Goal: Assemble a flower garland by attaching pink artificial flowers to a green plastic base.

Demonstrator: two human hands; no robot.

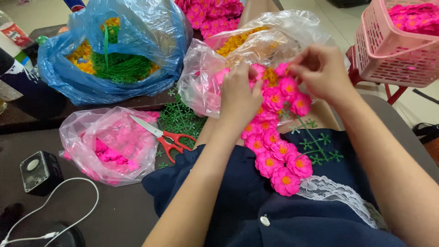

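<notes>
Garland [274, 151]: pink flowers, orange centres; left hand [238, 98], right hand [320, 71] fingers pinching it.

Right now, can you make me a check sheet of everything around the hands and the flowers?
Surface: dark table, partly covered by bags.
Job's things: pink flower garland on a green plastic stem, lying across the lap.
Clutter: red-handled scissors on a clear bag of pink petals; blue bag of green and yellow parts; clear bag of yellow centres; small black box; bottles.
Fingers: left hand and right hand both pinch the garland's top.
Cables: white cable on the table.
Surroundings: pink basket of flowers on a red stool; tiled floor.
</notes>
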